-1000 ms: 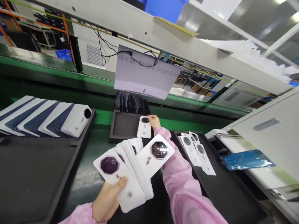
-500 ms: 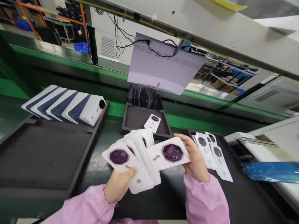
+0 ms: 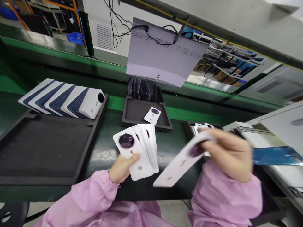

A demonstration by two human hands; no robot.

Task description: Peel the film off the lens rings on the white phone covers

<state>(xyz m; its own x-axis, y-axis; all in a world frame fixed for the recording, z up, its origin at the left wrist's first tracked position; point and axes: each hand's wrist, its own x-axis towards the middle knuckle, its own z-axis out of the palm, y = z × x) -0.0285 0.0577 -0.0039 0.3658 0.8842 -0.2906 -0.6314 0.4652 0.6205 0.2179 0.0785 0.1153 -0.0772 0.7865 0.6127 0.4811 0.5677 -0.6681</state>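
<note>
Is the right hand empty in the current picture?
No, the right hand holds a white panel by its upper end, blurred but plainly between thumb and fingers.

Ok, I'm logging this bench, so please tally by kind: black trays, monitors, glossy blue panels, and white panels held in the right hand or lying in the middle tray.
Black trays (left tray, middle tray, right tray): 3
Monitor: 1
Glossy blue panel: 1
White panels (held panel in the right hand, loose panel in the middle tray): 2
Total: 7
</note>
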